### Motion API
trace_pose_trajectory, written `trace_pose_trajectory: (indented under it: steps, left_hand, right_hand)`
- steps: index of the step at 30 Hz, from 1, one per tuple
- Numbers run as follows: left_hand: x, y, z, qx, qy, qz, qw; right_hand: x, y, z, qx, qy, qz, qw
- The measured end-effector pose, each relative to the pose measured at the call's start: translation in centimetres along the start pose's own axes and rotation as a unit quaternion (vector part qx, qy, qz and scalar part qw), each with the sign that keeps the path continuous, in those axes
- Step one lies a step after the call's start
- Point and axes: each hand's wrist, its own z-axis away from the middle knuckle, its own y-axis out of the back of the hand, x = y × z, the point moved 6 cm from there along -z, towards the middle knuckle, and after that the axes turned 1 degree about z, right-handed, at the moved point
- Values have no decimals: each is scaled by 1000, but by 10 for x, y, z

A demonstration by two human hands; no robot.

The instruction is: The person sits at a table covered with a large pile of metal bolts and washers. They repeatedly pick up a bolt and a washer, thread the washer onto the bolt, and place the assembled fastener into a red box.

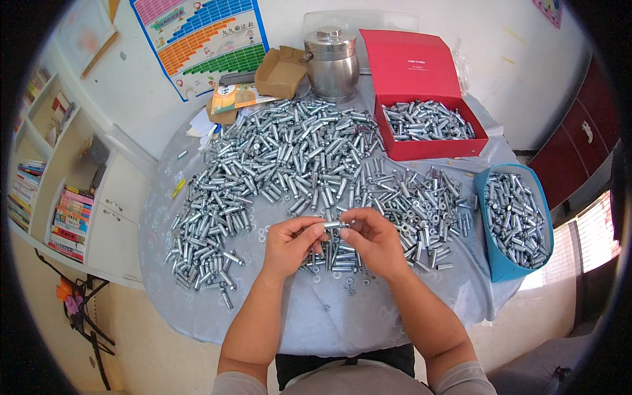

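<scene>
Two hands hold one small metal sleeve over a counter heaped with them.

The left hand (289,245) and right hand (376,240) pinch a sleeve (334,224) end to end, level, at centre. Loose sleeves (289,155), too many to count, spread from 9 to 2 o'clock. One red box (421,72) at 1 o'clock and one blue bin (495,258) at 3 o'clock hold more, likely sorted.

I'm seeing a home rm used for piecework: bookshelf (49,191), wall chart (204,39), round table (276,322) w/ metal sleeves (289,151).
</scene>
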Motion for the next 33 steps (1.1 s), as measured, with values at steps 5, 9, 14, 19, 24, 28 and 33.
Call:
trace_pose_trajectory:
  steps: [5,9,14,19,24,28,33]
  left_hand:
    - [0,-3,2,-3,-7,2,1000]
    - [-5,-1,0,2,-1,14,1000]
    - [-7,-1,1,4,1,23,1000]
    - [-7,0,1,9,-4,6,1000]
    - [-8,-1,0,7,-13,16,1000]
    - [-8,2,1,9,-19,3,1000]
    - [-6,5,-1,42,-26,28,998]
  right_hand:
    - [10,1,2,-10,-121,-52,991]
    - [2,-2,0,25,-50,-63,996]
    - [10,2,0,-26,-132,29,990]
    - [8,-2,1,2,-139,-60,988]
    - [5,-4,0,9,-63,-62,996]
    - [11,-2,2,-66,-199,13,978]
    - [2,-5,1,-29,-79,-81,993]
